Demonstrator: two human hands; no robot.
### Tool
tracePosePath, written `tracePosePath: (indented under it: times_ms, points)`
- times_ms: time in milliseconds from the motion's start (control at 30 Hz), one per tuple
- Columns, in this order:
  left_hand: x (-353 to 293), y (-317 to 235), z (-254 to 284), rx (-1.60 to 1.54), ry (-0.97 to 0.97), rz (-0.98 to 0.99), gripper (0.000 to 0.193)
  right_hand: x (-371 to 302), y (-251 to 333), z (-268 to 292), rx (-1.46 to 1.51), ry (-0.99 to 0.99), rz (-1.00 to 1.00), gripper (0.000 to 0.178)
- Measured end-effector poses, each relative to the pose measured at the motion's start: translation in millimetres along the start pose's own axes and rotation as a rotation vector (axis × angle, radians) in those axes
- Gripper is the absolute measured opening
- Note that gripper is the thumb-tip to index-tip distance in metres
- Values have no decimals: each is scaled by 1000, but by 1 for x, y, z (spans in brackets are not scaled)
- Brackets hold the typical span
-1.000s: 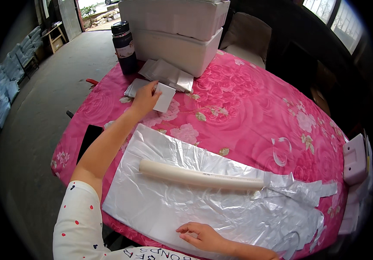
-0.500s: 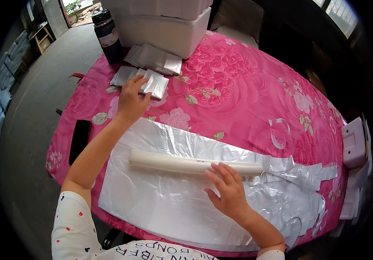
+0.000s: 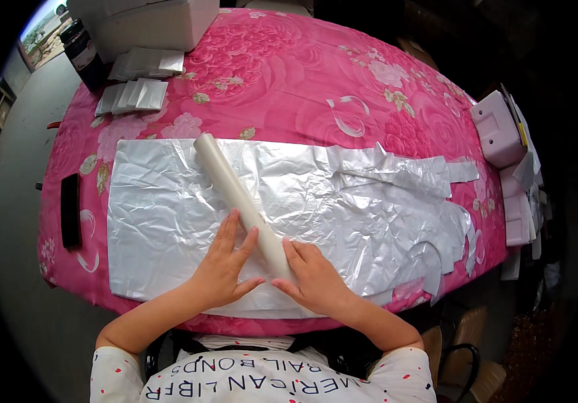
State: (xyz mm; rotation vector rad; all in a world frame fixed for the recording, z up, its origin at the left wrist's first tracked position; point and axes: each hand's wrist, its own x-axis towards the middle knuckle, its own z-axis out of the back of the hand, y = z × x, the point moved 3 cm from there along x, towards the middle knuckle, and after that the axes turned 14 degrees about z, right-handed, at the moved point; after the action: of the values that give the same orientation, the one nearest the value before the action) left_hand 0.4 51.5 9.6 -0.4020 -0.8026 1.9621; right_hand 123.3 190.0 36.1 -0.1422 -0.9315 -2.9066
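An off-white pipe (image 3: 234,189) lies slantwise across flat, wrinkled, translucent plastic bags (image 3: 161,221), from their far edge down toward me. The bags have handle-like strips at the right end. My left hand (image 3: 225,265) rests left of the pipe, fingers stretched and spread, fingertips at its side. On the other side my right hand (image 3: 316,275) touches the pipe's near part with fingers extended and thumb apart. Neither hand is wrapped round it. The pipe's near end is partly hidden by my right hand.
Folded plastic packets (image 3: 131,95) lie at the far left, beside a dark bottle (image 3: 84,57) and a white foam box (image 3: 148,30). A black phone-like slab (image 3: 71,210) is at the left edge. White foam containers (image 3: 499,131) stand along the right of the pink floral tablecloth (image 3: 289,87).
My left hand has come back from the folded packets to the pipe. The pipe has turned from lying crosswise to a slant toward me. The view has shifted.
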Motion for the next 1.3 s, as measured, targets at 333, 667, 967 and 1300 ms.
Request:
tracePosePath:
  times_ms: [333,667,967,1300]
  points:
    - [22,-63,-56,207,55,-164,71,-97,-103,44,-364,-44,-108,52]
    - [19,-101,-77,230,140,-227,61,-252,-235,132,-643,-477,-691,36]
    - [19,-100,-82,205,133,-224,59,-225,-175,157,-856,-657,-519,14]
    - [15,-106,-74,-635,244,-1,56,-105,-5,75,441,-479,-227,16]
